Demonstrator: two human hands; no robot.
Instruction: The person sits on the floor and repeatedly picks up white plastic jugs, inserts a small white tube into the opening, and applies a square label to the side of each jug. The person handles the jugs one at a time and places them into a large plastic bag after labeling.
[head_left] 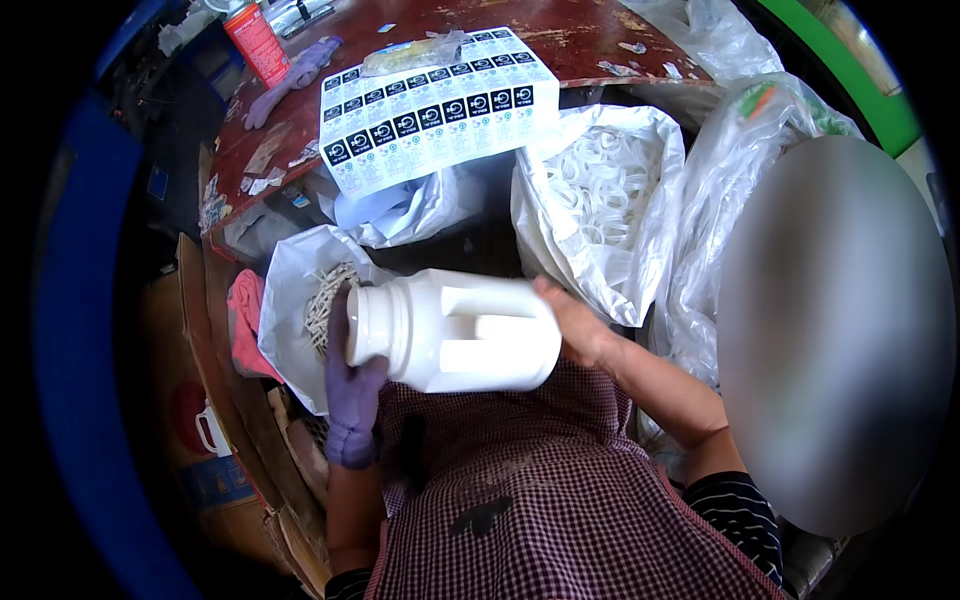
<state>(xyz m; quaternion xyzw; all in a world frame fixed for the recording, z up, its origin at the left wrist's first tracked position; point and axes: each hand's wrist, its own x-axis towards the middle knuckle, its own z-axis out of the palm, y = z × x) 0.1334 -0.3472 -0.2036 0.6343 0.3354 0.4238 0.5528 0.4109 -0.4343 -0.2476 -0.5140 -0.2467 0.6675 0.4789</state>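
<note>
A large white plastic jug (420,330) lies sideways in the air above my lap, its open mouth toward the left. My left hand (350,395), in a purple glove, is closed around the neck end. Against the base at the other end is my bare right hand (578,325), gripping it; some of its fingers are hidden behind the jug. Just beyond my left hand stands a white bag (290,290) holding thin off-white strips (325,305). Farther right, another white bag (650,270) is filled with translucent white plastic loops (600,185).
On the worn red table (560,25) lie a sheet of printed labels (440,135), a purple glove (295,80) and a red can (257,45). Clear plastic bags (720,180) bulge at the right. Pink cloth (247,320) hangs by cardboard (205,350) at the left.
</note>
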